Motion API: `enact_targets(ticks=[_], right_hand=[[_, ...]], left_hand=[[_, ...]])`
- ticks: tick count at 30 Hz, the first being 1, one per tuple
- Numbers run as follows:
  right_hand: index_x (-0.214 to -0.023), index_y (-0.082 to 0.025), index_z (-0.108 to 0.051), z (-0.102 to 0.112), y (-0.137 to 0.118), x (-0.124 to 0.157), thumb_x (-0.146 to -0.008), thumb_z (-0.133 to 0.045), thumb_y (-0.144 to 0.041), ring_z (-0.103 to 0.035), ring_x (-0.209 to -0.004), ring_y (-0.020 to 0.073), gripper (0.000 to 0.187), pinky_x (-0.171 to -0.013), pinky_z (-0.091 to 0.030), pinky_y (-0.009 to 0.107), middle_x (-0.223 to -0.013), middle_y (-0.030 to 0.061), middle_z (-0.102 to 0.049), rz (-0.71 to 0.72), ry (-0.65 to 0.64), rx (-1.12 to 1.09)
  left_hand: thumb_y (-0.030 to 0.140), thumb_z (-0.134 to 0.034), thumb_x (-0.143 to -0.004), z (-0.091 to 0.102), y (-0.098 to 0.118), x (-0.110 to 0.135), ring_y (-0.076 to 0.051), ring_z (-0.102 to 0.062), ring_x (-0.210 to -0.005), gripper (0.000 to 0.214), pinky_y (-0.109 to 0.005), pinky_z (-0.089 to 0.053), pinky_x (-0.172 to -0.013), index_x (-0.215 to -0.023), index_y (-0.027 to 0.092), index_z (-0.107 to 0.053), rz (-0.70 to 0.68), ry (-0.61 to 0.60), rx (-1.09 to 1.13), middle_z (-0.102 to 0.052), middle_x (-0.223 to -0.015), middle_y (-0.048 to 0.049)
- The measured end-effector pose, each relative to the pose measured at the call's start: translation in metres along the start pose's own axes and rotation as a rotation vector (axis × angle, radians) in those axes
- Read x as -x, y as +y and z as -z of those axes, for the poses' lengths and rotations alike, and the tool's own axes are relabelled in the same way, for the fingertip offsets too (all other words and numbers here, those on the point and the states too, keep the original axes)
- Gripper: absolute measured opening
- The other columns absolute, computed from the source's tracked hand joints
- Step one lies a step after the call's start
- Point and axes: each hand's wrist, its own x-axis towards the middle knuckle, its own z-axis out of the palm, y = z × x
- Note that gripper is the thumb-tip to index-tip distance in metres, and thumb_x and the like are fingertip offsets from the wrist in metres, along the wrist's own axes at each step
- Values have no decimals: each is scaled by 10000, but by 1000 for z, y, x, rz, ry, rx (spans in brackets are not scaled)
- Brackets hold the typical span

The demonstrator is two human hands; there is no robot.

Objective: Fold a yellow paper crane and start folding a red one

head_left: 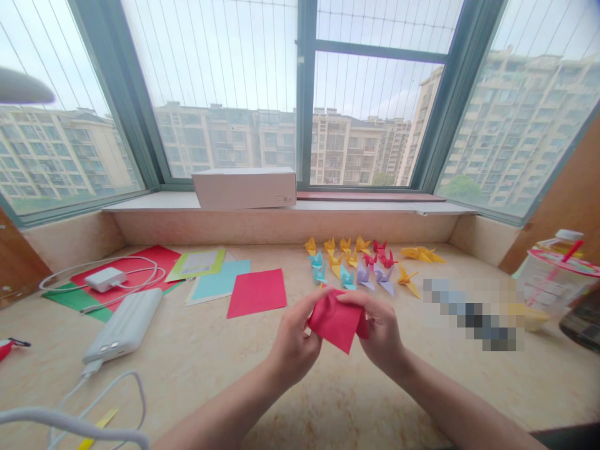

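Observation:
A red sheet of origami paper, partly folded, is held up between both hands over the counter. My left hand grips its left edge, thumb and fingers closed on it. On the other side my right hand pinches the right edge, where a flap bends down beside the fingers. Just behind the hands stand several folded paper cranes in yellow, red, blue and purple, among them a purple crane and a light blue crane. A flat red square sheet lies left of my left hand.
Left on the counter are blue paper, a yellow-green packet, a white power bank, a charger and looping cables. A plastic cup with a red straw stands right. A white box rests on the windowsill.

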Motion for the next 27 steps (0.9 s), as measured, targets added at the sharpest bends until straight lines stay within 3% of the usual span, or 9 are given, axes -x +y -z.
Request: enact_targets(ticks=[5, 8, 13, 16, 22, 27], right_hand=[[-1019, -246, -660, 4, 2, -6, -856, -625, -177, -699, -934, 233, 181, -803, -558, 352, -1032, 76, -734, 10, 31, -60], [-1069, -258, -664, 5, 3, -8, -890, -597, -201, -674, -1011, 239, 199, -867, -544, 381, -1100, 83, -701, 56, -8, -33], [-1261, -268, -587, 4, 6, -4, -979, -438, -229, -617, -1153, 241, 322, -972, -502, 419, -1227, 100, -659, 51, -132, 16], [-1330, -266, -521, 2, 6, 0, -980, -457, -257, -602, -1189, 250, 355, -1003, -487, 432, -1268, 104, -648, -16, -130, 38], [-1407, -256, -441, 0, 4, 3, -996, -432, -328, -658, -1105, 252, 417, -929, -546, 417, -1207, 112, -684, -175, -96, -114], [-1414, -259, -472, -2, 4, 3, -917, -598, -342, -633, -1144, 269, 520, -960, -539, 432, -1341, 104, -613, -225, -115, -73]], left_hand=[[280, -577, -886, 5, 14, 3, -313, -471, -1330, 575, -427, -449, -1064, -1439, 185, -450, -22, -121, 187, -472, -1462, -162], [375, -507, -945, 3, 14, 2, -305, -480, -1321, 484, -420, -454, -1052, -1385, 175, -511, 67, -59, 280, -498, -1438, -163], [367, -602, -904, -4, 7, -5, -233, -669, -1015, 401, -310, -566, -809, -1250, 165, -571, 282, 90, 383, -696, -1134, -129], [370, -643, -875, -4, 5, -8, -189, -687, -860, 382, -265, -563, -715, -1184, 157, -577, 333, 140, 434, -722, -971, -87], [362, -660, -850, -2, 5, -11, -187, -691, -882, 424, -274, -581, -713, -1223, 209, -528, 312, 252, 426, -667, -1041, -64], [334, -700, -820, -2, 5, -10, -191, -693, -897, 531, -272, -594, -700, -1288, 221, -476, 323, 274, 437, -650, -1033, -57]])
